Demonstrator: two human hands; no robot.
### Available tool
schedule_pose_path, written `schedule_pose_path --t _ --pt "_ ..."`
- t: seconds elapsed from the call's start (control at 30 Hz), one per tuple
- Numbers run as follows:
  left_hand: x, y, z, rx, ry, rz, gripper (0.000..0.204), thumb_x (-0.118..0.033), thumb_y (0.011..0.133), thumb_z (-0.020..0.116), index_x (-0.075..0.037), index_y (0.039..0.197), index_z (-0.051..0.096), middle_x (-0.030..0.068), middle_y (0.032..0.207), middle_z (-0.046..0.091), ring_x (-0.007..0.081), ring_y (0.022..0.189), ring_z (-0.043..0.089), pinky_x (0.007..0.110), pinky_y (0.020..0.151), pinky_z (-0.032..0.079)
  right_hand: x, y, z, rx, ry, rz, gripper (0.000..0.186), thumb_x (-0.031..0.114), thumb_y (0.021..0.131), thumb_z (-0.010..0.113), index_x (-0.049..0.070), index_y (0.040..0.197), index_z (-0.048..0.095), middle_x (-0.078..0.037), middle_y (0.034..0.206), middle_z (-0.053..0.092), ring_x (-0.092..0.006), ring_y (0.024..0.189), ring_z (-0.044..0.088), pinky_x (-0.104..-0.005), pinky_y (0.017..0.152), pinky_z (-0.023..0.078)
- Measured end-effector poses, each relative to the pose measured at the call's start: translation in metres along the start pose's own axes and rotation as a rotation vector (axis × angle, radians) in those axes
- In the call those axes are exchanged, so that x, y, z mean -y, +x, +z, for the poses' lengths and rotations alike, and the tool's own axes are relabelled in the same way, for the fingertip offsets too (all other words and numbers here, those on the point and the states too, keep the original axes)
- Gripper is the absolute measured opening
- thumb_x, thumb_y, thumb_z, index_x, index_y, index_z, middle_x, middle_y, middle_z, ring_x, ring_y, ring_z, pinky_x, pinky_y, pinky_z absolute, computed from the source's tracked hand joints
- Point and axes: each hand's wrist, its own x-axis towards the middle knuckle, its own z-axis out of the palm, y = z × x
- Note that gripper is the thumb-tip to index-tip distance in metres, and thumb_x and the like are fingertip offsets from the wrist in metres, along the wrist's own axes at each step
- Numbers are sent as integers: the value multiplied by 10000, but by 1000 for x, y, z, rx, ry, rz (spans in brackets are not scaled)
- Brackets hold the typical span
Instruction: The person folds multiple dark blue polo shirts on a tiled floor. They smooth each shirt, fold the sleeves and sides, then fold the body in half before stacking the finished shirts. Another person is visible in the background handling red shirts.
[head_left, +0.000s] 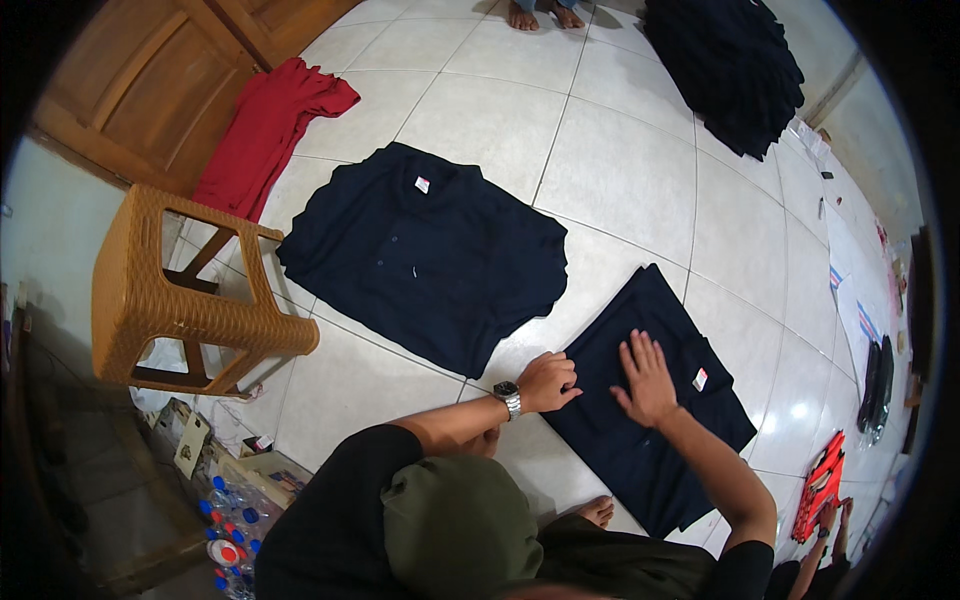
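A folded dark navy shirt lies on the tiles in front of me, with a small white-and-red label on it. My right hand rests flat on its upper part, fingers stretched. My left hand, a metal watch on its wrist, is curled closed at the shirt's left edge; whether it pinches the cloth is hidden. Beyond my left hand, a second dark navy shirt is spread out, its collar label and buttons showing.
At left stand a brown woven-pattern plastic stool and plastic bottles. A red garment lies by the wooden door. Dark garments are piled far right. Another person's hands are at an orange garment; bare feet show at the top.
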Motion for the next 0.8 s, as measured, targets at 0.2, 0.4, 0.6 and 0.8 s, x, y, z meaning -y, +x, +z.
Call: schedule_pose_path --t 0.2,0.4,0.6,0.8 --pt "2 30 -41 -206 -133 -117 155 -176 851 828 -61 855 724 96 957 731 323 1004 680 443 841 549 25 -19 9 143 97 -12 941 573 989 608 28 1678 270 -304 1749 118 -468 1632 95 -591 1315 113" --pt "118 99 -191 -822 262 -52 54 -50 943 653 -32 922 699 125 940 719 339 922 648 451 831 520 7 -16 17 116 142 -13 943 576 967 589 20 1668 292 -321 1739 137 -476 1631 91 -611 1312 88" --pt "224 66 -281 -563 819 -319 181 -184 954 726 -83 1083 805 50 1158 769 294 1126 648 428 959 489 6 -18 32 105 177 -11 966 591 924 589 21 1657 323 -323 1737 151 -478 1631 89 -639 1306 61" --pt "257 42 -271 -593 754 -306 198 -234 917 787 -81 1028 846 51 1256 781 275 1155 660 413 983 487 -1 -16 45 103 158 -14 989 603 886 618 29 1645 350 -328 1732 162 -490 1627 94 -664 1297 43"
